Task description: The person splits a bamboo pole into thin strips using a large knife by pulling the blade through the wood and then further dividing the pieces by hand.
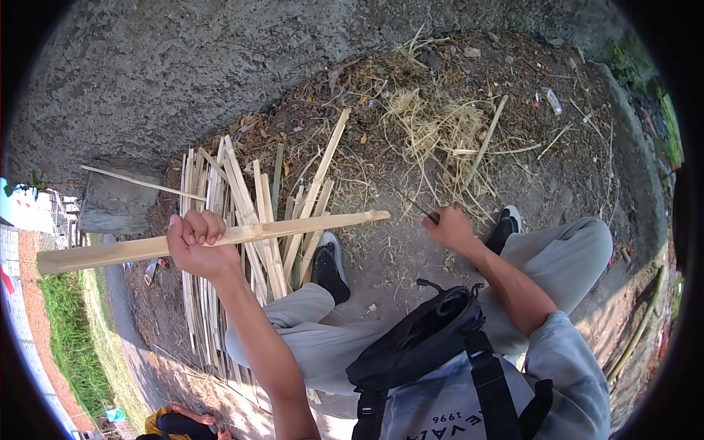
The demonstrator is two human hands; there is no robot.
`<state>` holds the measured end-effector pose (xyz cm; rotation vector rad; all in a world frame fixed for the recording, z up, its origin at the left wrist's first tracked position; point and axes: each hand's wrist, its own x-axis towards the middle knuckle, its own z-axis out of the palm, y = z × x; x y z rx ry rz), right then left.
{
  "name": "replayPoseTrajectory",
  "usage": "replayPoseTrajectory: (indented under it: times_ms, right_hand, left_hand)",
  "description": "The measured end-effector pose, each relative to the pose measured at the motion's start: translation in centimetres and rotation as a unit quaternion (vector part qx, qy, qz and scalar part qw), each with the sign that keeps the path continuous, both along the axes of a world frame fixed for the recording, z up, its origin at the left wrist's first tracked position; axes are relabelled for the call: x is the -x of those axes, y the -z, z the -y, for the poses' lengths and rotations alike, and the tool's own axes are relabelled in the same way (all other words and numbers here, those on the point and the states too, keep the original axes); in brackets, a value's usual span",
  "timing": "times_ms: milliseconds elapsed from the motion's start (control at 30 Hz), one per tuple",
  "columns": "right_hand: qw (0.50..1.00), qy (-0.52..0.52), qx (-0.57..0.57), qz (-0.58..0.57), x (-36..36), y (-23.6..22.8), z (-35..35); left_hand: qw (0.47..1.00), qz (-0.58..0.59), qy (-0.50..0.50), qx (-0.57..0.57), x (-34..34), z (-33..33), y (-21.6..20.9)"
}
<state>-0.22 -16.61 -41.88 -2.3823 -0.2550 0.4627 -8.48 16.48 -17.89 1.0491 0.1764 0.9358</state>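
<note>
A long, pale split-bamboo strip [293,226] lies across my closed left hand [199,246], its fingers wrapped round it left of the middle. One end of the strip points left past my fist; the narrower end reaches right, over the ground before me. My right hand [449,229] is closed round the dark handle of a knife [411,203], whose thin blade slants up and left, apart from the strip. Under and beside the held strip lies a pile of bamboo strips [238,183] on the ground.
A heap of pale shavings [447,136] lies ahead, near a rough grey wall [220,59]. My dark shoes [330,268] stand either side, and a black bag [418,334] hangs at my front. Another person [183,424] sits at the lower left. A clear plastic bottle [553,102] lies far right.
</note>
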Motion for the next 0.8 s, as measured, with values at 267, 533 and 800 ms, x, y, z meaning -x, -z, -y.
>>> replayPoseTrajectory:
  times_ms: [267, 533, 800]
  right_hand:
    - [0.995, -0.095, -0.023, 0.000, 2.6, -1.7, -4.7]
    - [0.984, -0.144, -0.106, -0.024, 7.0, -6.2, -7.4]
    - [0.991, -0.100, -0.055, -0.069, 6.0, 3.7, -5.4]
  left_hand:
    - [0.993, -0.028, -0.118, 0.008, 0.2, 3.0, -0.4]
    - [0.976, -0.036, -0.216, -0.001, 0.0, 4.7, -0.8]
    - [0.981, -0.027, -0.187, -0.036, 0.5, 7.0, -0.4]
